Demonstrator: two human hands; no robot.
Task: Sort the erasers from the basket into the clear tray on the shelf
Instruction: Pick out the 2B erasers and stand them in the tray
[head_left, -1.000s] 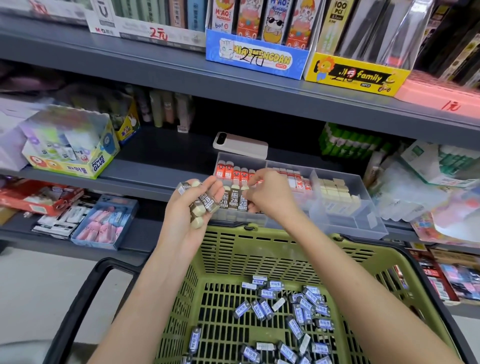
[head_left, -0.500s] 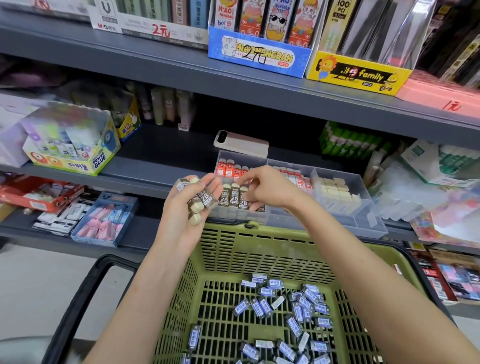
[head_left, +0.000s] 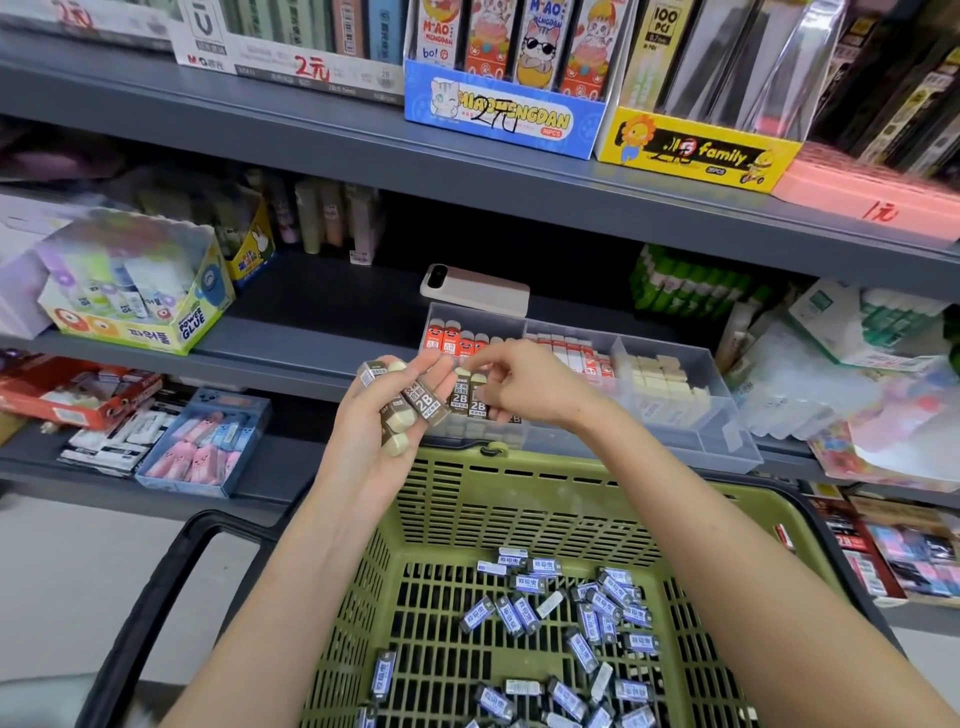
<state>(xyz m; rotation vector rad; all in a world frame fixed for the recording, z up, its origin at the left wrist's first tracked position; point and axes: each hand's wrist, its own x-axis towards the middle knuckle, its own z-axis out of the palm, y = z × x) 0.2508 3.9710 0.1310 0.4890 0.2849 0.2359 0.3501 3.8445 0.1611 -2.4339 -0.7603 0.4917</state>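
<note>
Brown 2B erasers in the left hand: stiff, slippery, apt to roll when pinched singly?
Likely rigid and light: several brown 2B erasers sit piled in the left hand without bending. Boxy, so unlikely to roll; upright ones in the clear tray may tip. Printed sleeves probably grip fine.

Scattered blue-sleeved erasers (head_left: 524, 613) lie in the green basket (head_left: 545, 493); brown 2B erasers (head_left: 477, 402) stand in the clear tray (head_left: 727, 436).
</note>
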